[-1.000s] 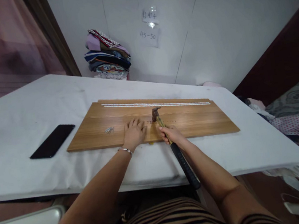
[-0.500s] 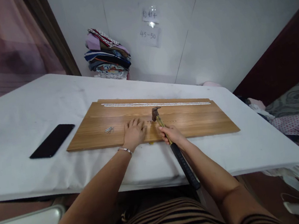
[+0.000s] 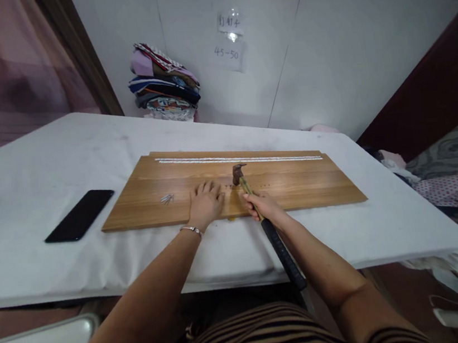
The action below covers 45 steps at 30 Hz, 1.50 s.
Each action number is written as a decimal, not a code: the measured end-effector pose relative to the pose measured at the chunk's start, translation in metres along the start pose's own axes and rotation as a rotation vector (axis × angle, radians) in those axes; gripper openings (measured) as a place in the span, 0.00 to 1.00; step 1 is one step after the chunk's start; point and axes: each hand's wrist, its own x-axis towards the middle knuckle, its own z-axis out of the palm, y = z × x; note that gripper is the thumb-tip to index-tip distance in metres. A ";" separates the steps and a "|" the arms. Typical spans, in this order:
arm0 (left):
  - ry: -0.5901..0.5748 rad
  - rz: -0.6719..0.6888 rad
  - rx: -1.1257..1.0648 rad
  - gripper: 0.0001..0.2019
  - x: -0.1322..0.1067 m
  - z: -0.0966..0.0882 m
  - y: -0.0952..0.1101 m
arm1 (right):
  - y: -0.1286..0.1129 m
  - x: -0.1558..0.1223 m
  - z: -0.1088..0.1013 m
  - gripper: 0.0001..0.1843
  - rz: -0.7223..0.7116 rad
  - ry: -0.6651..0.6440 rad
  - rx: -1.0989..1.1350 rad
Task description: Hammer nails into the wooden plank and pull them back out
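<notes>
Ahead, "45-50" on paper (image 3: 230,58), left hand (image 3: 205,203) flat on board (image 3: 307,186), right hand (image 3: 266,207) tight round hammer (image 3: 276,244).

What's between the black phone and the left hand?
In the head view: a strip of white tablecloth, then the wooden board with a few loose nails lying on it.

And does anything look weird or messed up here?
The hammer is held close to its head, ahead of its black part. That looks odd because the black part seems made for holding. The wooden board also has little dark dots, too small to make out clearly. Nothing looks spilled.
</notes>
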 end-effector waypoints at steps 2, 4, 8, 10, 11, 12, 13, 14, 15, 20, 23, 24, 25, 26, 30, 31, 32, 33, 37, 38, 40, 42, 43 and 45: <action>-0.006 0.001 -0.004 0.22 0.000 0.000 0.000 | 0.000 0.000 0.000 0.13 0.000 -0.002 -0.005; -0.018 0.001 -0.001 0.23 0.001 0.000 0.000 | 0.000 0.001 0.000 0.13 0.003 -0.001 -0.007; -0.036 -0.005 0.015 0.24 0.001 -0.001 -0.001 | 0.001 0.002 -0.001 0.12 0.006 -0.001 0.008; -0.038 -0.008 0.012 0.23 0.001 -0.001 -0.001 | 0.002 0.002 -0.002 0.11 0.005 -0.002 0.010; -0.036 -0.007 0.007 0.23 0.001 -0.001 -0.001 | 0.002 0.002 -0.002 0.11 0.005 -0.003 0.009; -0.034 -0.006 0.001 0.23 0.001 -0.001 -0.001 | 0.003 0.002 -0.002 0.12 0.005 -0.003 0.008; -0.031 -0.005 -0.004 0.23 0.001 -0.001 -0.001 | 0.003 0.002 -0.002 0.13 0.004 -0.001 0.006; -0.029 -0.004 -0.007 0.23 0.001 -0.001 0.000 | 0.003 0.002 -0.002 0.13 0.003 0.000 0.004; -0.026 -0.004 -0.009 0.24 0.000 -0.001 0.000 | 0.003 0.002 -0.002 0.14 0.003 0.001 0.002; -0.013 -0.006 -0.024 0.23 0.000 -0.001 -0.001 | 0.002 0.001 -0.001 0.14 0.004 -0.001 0.000; -0.016 -0.003 -0.016 0.23 0.000 -0.002 -0.001 | 0.002 0.000 -0.002 0.13 -0.005 -0.001 -0.001; -0.014 -0.003 -0.009 0.23 0.000 -0.002 0.000 | 0.003 0.000 -0.002 0.14 -0.007 0.001 -0.006; -0.014 -0.003 -0.001 0.23 0.000 -0.002 0.000 | 0.003 0.001 -0.002 0.14 -0.008 0.000 -0.011; -0.016 -0.003 0.007 0.23 0.000 -0.001 0.000 | 0.003 0.001 -0.002 0.14 -0.007 -0.003 -0.015; -0.025 0.002 0.017 0.23 0.000 -0.001 -0.001 | 0.002 0.001 -0.002 0.13 0.000 -0.009 -0.004; -0.024 0.005 0.017 0.23 0.000 -0.001 -0.001 | 0.001 0.001 -0.001 0.13 0.001 -0.007 0.001; -0.021 0.007 0.017 0.23 0.001 0.000 -0.001 | 0.001 0.001 -0.001 0.13 0.001 -0.005 0.004; -0.018 0.008 0.019 0.23 0.001 0.000 -0.002 | 0.001 0.000 -0.001 0.13 0.000 -0.004 0.005; -0.013 -0.001 0.028 0.22 0.000 0.000 -0.001 | 0.001 0.000 -0.001 0.14 -0.001 -0.004 0.003; -0.013 -0.003 0.027 0.22 0.000 0.000 -0.001 | 0.001 0.001 -0.001 0.14 0.002 -0.004 0.003; -0.019 -0.005 0.017 0.23 0.000 0.000 0.000 | 0.001 0.001 -0.001 0.14 0.008 -0.005 0.008; -0.023 -0.006 0.002 0.23 0.000 -0.001 0.000 | 0.000 0.000 0.000 0.13 0.008 -0.003 0.011; -0.022 -0.007 -0.006 0.23 0.000 0.000 -0.001 | 0.000 0.000 0.000 0.13 0.005 0.000 0.010; -0.016 -0.004 -0.020 0.23 0.000 0.000 -0.001 | 0.000 0.000 -0.001 0.13 0.001 0.007 0.003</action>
